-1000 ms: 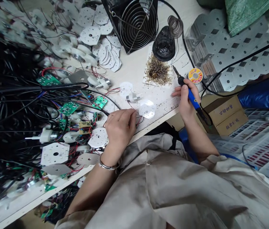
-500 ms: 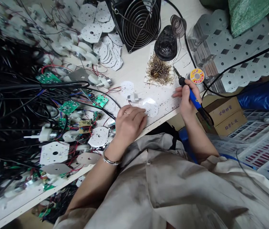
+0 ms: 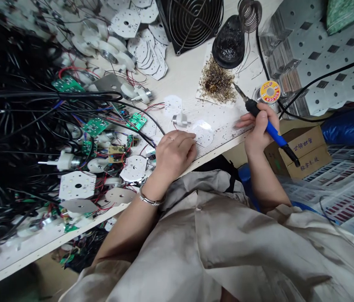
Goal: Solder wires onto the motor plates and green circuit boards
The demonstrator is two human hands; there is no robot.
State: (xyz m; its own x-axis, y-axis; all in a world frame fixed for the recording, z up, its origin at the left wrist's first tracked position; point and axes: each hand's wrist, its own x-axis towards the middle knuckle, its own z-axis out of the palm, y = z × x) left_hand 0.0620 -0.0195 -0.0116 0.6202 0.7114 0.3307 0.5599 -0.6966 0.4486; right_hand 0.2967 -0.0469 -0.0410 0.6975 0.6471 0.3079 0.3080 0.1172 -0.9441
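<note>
Gripping a soldering iron over a littered bench

The right hand is holding the iron by its blue handle, thumb along one side, with its outer fingers sticking out free. The iron's tip is pointing away from the body, at the right edge of a heap of brown granules (contact cannot be confirmed). The left hand is lying curled on the bench, its fingertips at the near-left rim of a white disc; whether it is pinching anything underneath cannot be told.

Beside the disc, a small white motor is lying on its side. Just beyond the iron, a solder spool is sitting near the bench edge. Farther out, a black cup is standing before a fan, while black cables are crowding the left.

Risks, in this inspector's judgement: a loose grip could be letting the iron swing into the granules, scattering them; a careless sweep leftward could be scorching the disc or fingers; an elbow knock could be sending the spool overboard.
</note>
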